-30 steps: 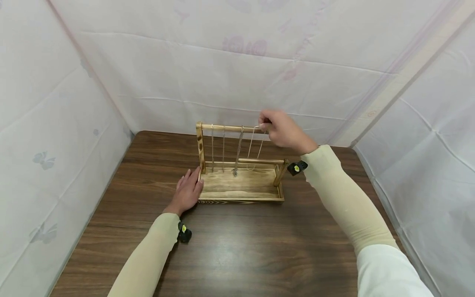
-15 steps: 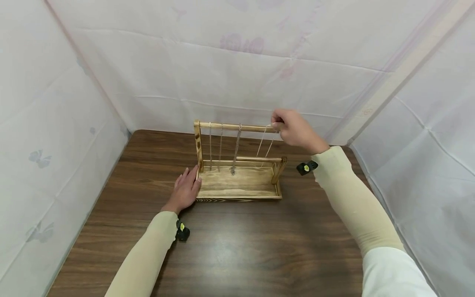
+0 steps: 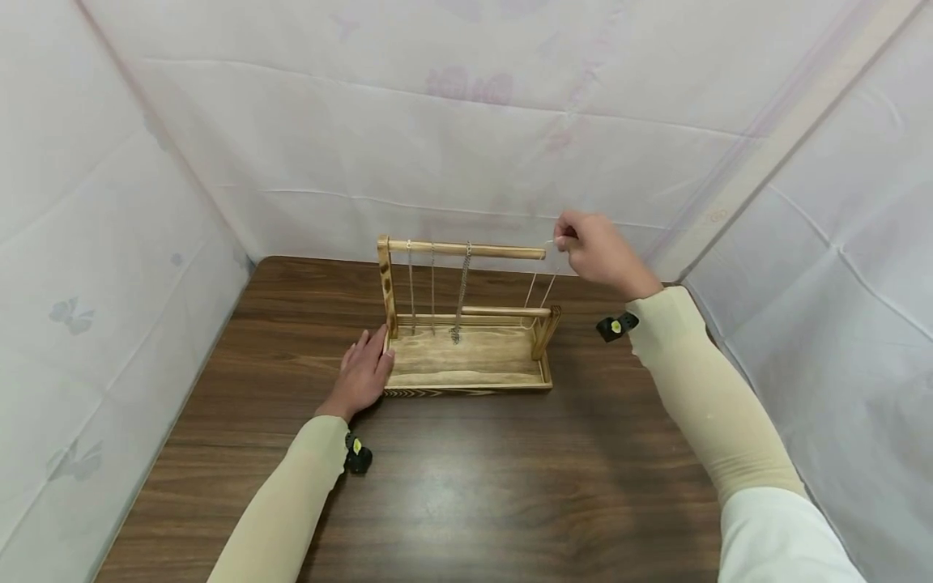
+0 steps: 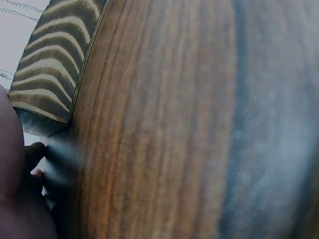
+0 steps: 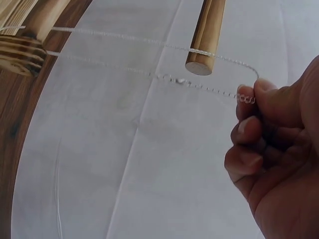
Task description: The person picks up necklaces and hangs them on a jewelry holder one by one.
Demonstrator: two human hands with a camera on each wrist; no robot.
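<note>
Head view: right hand pinched thin chain just past the free end of the rod; left hand flat on counter, touching stand.

Left wrist: stand base only; no writing.

Right wrist: chain taut at rod tip; could snag, slip, tip stand. No labels.

Passage right of the rack: open air beyond the free end of the top rod, where my right grip is holding a thin chain clear of it. Obstacles: three chains hanging along the rod; the right post; the white sheet wall standing close behind. Worktop lying open in front; my left grip is blocking the rack's left end.
</note>
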